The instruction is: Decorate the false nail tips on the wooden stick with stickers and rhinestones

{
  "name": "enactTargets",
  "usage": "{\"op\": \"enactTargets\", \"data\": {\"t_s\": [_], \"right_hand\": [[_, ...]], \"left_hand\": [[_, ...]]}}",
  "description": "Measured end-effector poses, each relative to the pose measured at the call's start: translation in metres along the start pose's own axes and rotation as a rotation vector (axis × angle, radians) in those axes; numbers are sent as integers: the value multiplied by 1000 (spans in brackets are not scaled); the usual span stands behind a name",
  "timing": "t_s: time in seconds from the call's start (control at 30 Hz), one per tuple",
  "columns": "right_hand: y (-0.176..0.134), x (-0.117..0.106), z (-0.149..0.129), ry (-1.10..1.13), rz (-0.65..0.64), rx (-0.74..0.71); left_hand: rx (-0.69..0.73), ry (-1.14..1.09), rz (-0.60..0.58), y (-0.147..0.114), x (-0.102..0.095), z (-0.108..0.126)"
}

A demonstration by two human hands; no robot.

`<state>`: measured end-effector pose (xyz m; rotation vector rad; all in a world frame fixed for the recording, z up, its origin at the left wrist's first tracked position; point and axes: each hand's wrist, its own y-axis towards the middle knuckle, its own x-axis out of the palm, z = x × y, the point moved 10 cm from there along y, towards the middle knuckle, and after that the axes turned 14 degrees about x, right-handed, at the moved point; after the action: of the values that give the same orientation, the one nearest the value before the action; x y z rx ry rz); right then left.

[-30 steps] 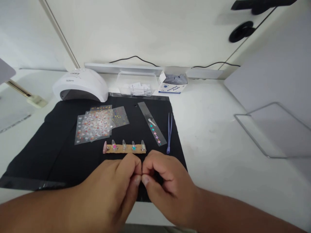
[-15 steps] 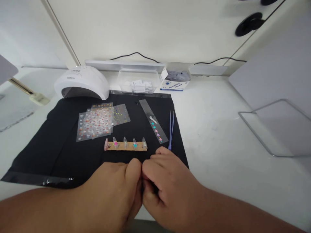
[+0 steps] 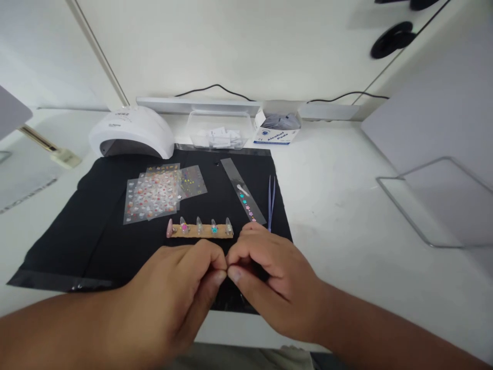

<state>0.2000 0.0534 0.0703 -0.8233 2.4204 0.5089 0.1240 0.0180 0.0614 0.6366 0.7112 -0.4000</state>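
Both hands are closed into a pinch: the left hand [image 3: 185, 290] and right hand [image 3: 285, 280] meet thumb to thumb at the tips, low over the black mat [image 3: 102, 205]. Can't tell if there's anything tiny between the fingers, they cover that spot. Just beyond them is a tan strip [image 3: 192, 232] with five nail tips standing on it, two with little flowers.

Container-wise, at the back of the worktop [image 3: 327, 205] there's a clear tray [image 3: 198, 122] with a loose pile of small white packets [image 3: 224, 137], print too small to read. Next to it, an open Alcohol Pads box [image 3: 272, 137] is stuffed with grey sachets [image 3: 283, 122].

Stuff that's hard to see: the right hand blocks the near end of the purple tweezers [image 3: 271, 203] and apparently a corner of the clear sticker strip [image 3: 242, 190]. The sticker sheets [image 3: 154, 195] overlap, so the lower ones are partly covered. Lettering on the white lamp [image 3: 133, 126] is blurry.
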Motion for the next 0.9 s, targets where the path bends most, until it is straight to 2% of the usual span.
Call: {"op": "enactTargets", "data": {"t_s": [0.17,0.3,0.53,0.73,0.9], "right_hand": [[-2,-1,6,70,-6,16],[-2,-2,8,60,29,20],[1,-1,1,57,-6,-18],[-1,6,0,23,-5,-3],[-5,13,-6,-85,49,-63]], "left_hand": [[22,-8,55,0,-5,2],[39,11,61,-1,-5,3],[27,48,52,-1,-5,3],[56,106,-3,5,1,7],[77,160,-42,7,6,10]]}}
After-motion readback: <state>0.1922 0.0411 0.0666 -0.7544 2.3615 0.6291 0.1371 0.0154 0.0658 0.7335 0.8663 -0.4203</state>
